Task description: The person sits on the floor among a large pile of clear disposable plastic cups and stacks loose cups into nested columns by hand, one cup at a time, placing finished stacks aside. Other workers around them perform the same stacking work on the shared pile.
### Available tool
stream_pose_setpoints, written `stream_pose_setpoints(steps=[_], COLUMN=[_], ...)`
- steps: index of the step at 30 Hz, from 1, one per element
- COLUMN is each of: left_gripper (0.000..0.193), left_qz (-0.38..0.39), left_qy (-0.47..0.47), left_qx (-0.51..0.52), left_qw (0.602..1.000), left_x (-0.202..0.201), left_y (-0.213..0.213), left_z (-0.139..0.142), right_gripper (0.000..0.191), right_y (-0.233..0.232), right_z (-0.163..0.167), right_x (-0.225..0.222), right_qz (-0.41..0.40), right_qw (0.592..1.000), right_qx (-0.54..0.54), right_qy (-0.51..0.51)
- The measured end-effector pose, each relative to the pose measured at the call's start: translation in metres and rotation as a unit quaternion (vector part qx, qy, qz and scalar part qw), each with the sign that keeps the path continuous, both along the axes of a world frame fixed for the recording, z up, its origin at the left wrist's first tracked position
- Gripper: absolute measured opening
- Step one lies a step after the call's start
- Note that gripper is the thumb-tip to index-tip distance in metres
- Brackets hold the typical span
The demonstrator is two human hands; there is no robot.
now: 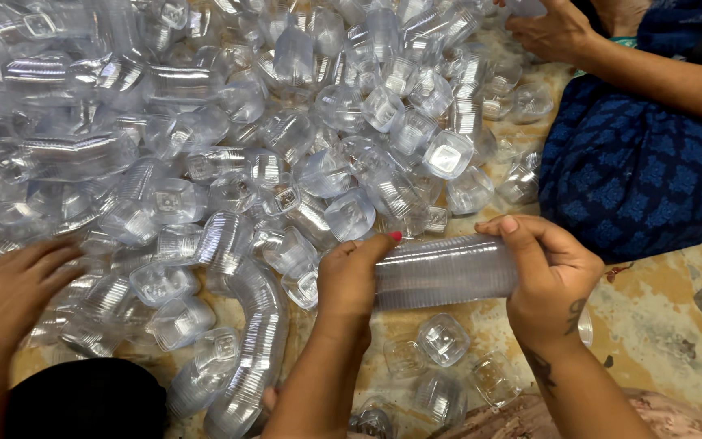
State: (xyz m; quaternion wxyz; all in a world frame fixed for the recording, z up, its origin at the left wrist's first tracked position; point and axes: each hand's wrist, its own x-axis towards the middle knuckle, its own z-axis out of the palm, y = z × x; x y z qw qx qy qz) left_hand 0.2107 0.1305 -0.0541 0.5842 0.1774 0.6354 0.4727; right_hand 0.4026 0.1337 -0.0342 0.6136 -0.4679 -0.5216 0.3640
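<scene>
Your left hand (349,280) and right hand (548,272) hold a nested stack of clear cups (446,271) horizontally between them, just above the floor (668,321). Left fingers and thumb press against one end of the stack; right fingers and thumb close around the other end — both hands are clamped on it.

Progress, judged from how things lie:
- Done: one stack is assembled in your grip, and a longer curved stack (255,349) lies on the floor near your left forearm.
- Left: a large loose heap of cups (286,122) covers most of the floor ahead, unsorted. A few single cups (442,340) lie directly below the held stack. The greater part of the stacking appears to remain.

Materials and shapes:
- The cups are thin transparent plastic, glossy, with squarish rounded bases and ribbed side walls.
- Nested together, the rims form a dense ridged tube — cloudier than a single cup.
- The floor is worn, mottled yellow and pale.

Other persons: one hand (11,293) rests on the heap at the left; another hand (552,34) reaches in at the upper right, beside dark blue patterned cloth (635,171).
</scene>
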Motion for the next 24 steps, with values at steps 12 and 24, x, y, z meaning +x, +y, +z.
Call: stream_pose_setpoints(steps=[12,24], left_gripper=[0.026,0.022], left_qz=[0.048,0.062], left_qy=[-0.002,-0.069], left_qx=[-0.001,0.003], left_qw=[0.999,0.996], left_x=[0.008,-0.018], left_y=[0.002,-0.011], left_z=[-0.008,-0.007], right_gripper=[0.016,0.016], right_y=[0.009,0.007], right_z=[-0.021,-0.025], right_x=[0.005,-0.016], right_qz=[0.025,0.085], right_qw=[0.999,0.990], right_qx=[-0.018,-0.058], right_qy=[0.008,0.096])
